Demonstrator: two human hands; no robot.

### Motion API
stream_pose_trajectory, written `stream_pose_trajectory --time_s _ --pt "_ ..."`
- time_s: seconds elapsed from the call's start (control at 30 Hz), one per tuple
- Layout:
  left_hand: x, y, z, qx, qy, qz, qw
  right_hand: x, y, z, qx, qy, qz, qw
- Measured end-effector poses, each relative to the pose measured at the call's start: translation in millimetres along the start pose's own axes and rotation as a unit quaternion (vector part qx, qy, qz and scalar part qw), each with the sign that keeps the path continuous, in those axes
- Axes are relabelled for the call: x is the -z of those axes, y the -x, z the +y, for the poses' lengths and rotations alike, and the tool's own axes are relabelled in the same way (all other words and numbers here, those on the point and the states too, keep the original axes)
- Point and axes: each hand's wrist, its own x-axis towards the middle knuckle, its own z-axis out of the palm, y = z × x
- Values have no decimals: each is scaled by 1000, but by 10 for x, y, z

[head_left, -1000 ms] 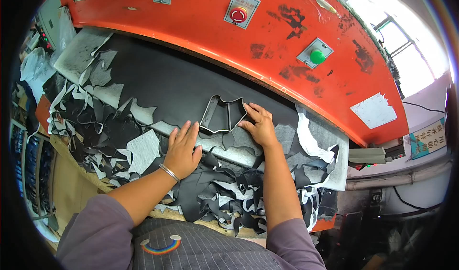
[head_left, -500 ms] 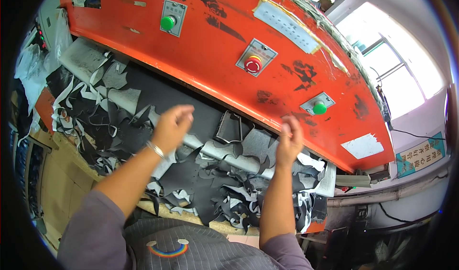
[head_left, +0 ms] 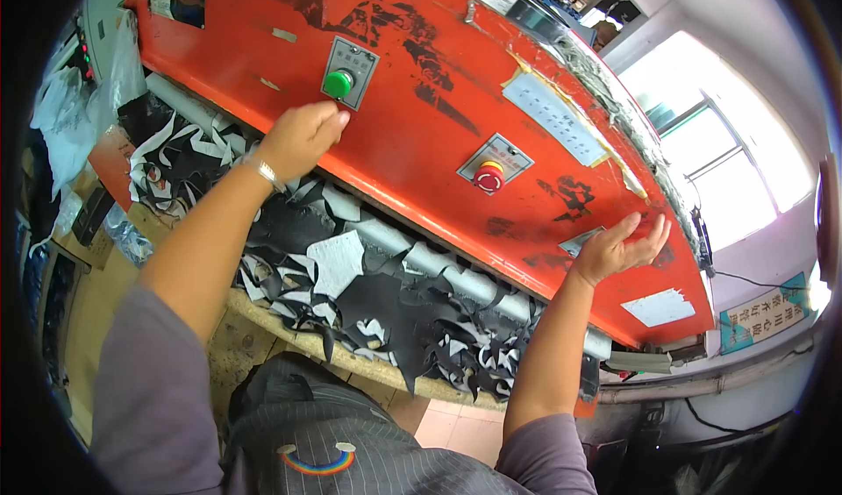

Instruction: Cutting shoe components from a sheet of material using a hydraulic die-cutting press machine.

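My left hand [head_left: 303, 140], curled closed with nothing visible in it, is just below a green push button [head_left: 338, 84] on the red machine's front panel [head_left: 395, 157]. My right hand [head_left: 623, 251] is raised at the panel's right side, its fingers spread. Behind its wrist shows part of a small metal plate [head_left: 579, 242]; whatever button sits there is hidden. Between the hands, a red mushroom-shaped stop button [head_left: 489, 178] stands out on its own plate. Below the panel, black and white sheet offcuts [head_left: 373, 306] cover the worktable, with a pale flat piece [head_left: 337, 263] among them.
The red panel overhangs the table's far side. Clear plastic bags [head_left: 66, 127] hang at the far left. A pipe [head_left: 702, 388] runs along the wall at right, below a window [head_left: 724, 135]. The table's near edge [head_left: 294, 337] is close to my apron.
My left hand has moved up and left to the green button and curled closed. My right hand has moved right and spread its fingers. The metal-walled frame on the table is now out of sight.
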Motion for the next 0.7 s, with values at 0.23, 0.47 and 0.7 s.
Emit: stream_pose_trajectory --time_s 0.23,0.47,0.7 --pt "-604 1547 342 81 -8 -285 955 1272 954 -495 -75 -287 -554 778" --pt "-924 2124 747 18 -152 -338 929 2432 1255 -1036 -22 -230 -747 624" --pt "-952 2188 763 49 -155 -339 927 2493 1356 -1008 -18 -190 -732 654"
